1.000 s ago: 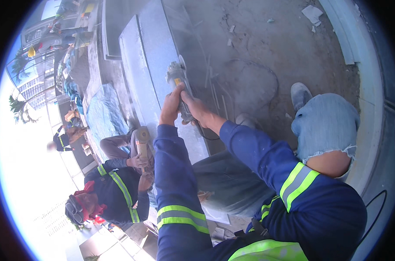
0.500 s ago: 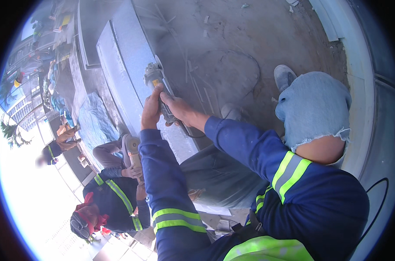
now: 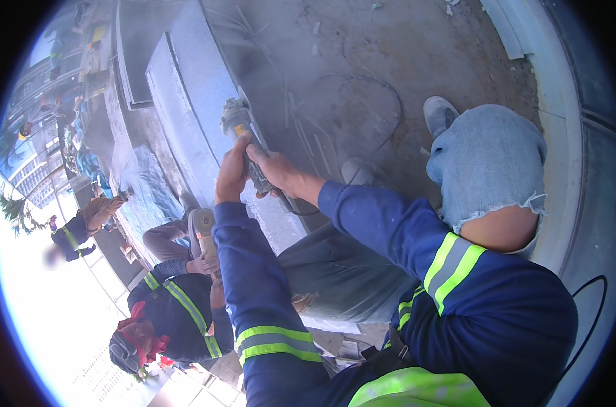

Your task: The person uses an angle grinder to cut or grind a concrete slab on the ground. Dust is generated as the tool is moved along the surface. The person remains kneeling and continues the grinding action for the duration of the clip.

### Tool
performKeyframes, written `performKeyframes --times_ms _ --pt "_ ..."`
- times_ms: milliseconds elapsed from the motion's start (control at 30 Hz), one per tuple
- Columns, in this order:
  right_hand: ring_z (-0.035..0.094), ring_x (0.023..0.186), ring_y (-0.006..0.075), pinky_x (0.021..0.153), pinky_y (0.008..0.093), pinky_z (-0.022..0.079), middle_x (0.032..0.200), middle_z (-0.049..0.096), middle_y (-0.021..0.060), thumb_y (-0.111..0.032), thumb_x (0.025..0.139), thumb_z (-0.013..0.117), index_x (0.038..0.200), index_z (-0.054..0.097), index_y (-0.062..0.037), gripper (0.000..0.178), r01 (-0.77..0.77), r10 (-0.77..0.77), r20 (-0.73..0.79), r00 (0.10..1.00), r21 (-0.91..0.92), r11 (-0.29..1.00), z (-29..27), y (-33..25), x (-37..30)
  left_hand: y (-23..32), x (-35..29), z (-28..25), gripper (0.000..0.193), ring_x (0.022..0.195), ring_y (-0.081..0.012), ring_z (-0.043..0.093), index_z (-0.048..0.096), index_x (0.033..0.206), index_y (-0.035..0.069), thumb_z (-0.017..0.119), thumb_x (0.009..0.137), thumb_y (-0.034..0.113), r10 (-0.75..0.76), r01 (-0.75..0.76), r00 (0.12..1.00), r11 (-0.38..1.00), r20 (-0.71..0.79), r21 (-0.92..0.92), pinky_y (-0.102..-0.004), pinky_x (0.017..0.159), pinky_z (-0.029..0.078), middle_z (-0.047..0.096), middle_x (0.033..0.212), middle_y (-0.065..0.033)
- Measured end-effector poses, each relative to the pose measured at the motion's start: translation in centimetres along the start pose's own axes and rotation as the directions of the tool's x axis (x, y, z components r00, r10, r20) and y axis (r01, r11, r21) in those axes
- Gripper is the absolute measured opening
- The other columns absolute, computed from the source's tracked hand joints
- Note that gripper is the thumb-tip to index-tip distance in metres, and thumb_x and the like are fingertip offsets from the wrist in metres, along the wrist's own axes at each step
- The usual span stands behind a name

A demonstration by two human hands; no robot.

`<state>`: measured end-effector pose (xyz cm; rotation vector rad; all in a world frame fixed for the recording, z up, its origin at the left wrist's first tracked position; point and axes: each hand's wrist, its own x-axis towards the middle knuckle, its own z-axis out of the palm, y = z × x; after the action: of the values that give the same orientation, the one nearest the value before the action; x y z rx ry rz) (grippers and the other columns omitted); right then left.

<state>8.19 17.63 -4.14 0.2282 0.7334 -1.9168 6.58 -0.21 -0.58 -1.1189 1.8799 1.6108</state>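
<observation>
Both my hands are closed around an angle grinder (image 3: 235,115), which points away from me. My left hand (image 3: 232,169) wraps the front of its body, just behind the metal head. Behind it, my right hand (image 3: 278,171) grips the rear of the body, where the cord comes out. The grinder's head is at the edge of a long pale board (image 3: 202,61), and dust hazes the air around it. I cannot make out the disc or whether it touches the board.
To my left a co-worker (image 3: 179,305) in a dark reflective jacket holds another grinder (image 3: 202,227). Beyond lies a crumpled blue sheet (image 3: 147,183), and another person (image 3: 77,230) is farther off. Thin offcut strips and a looping cord (image 3: 397,112) lie on the dusty ground.
My hands and the grinder have shifted very slightly left, still held the same way. The distant person at the left has moved, with an arm now visible. The co-worker's grinder has shifted slightly.
</observation>
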Motion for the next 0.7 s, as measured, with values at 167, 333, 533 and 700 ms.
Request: performKeyframes --times_ms 167,333,533,700 --pt "0.076 0.06 0.0196 0.038 0.0288 0.043 0.084 0.07 0.0064 -0.068 0.113 0.047 0.124 0.066 -0.002 0.07 0.01 -0.01 -0.019 1.0 0.024 1.0 0.2 0.2 0.5 -0.1 0.3 0.0 0.069 0.096 -0.0217 0.075 0.067 0.136 -0.013 0.07 0.109 0.051 0.029 -0.028 0.999 0.999 -0.044 0.033 -0.0367 0.082 0.06 0.076 0.113 -0.0148" --pt "0.076 0.061 0.0208 0.038 0.0293 0.042 0.083 0.07 0.0064 -0.069 0.113 0.047 0.119 0.068 -0.0025 0.069 -0.012 0.012 0.016 1.0 0.026 1.0 -0.2 0.3 1.5 -0.3 0.8 -0.1 0.074 0.095 -0.0219 0.075 0.068 0.135 -0.014 0.07 0.108 0.055 0.056 -0.05 0.996 0.995 -0.071 0.086 -0.0362 0.081 0.06 0.076 0.111 -0.0153" --pt "0.076 0.061 0.0214 0.038 0.0294 0.042 0.082 0.07 0.0065 -0.069 0.113 0.047 0.119 0.068 -0.0032 0.069 -0.02 0.019 0.011 1.0 0.034 0.999 -0.1 0.1 1.1 0.1 0.1 0.4 0.07 0.094 -0.0201 0.074 0.068 0.135 -0.012 0.068 0.11 0.053 0.029 -0.027 0.998 0.999 -0.05 0.046 -0.0357 0.08 0.059 0.076 0.11 -0.0136" --pt "0.076 0.06 0.0212 0.037 0.0289 0.043 0.081 0.069 0.0059 -0.069 0.113 0.048 0.122 0.067 -0.003 0.069 -0.043 0.043 -0.002 0.999 0.011 0.999 -0.1 0.2 0.0 0.2 -0.7 0.4 0.062 0.096 -0.0189 0.073 0.068 0.137 -0.009 0.068 0.112 0.048 0.013 -0.012 1.0 1.0 -0.027 0.021 -0.0356 0.081 0.059 0.076 0.112 -0.0112"
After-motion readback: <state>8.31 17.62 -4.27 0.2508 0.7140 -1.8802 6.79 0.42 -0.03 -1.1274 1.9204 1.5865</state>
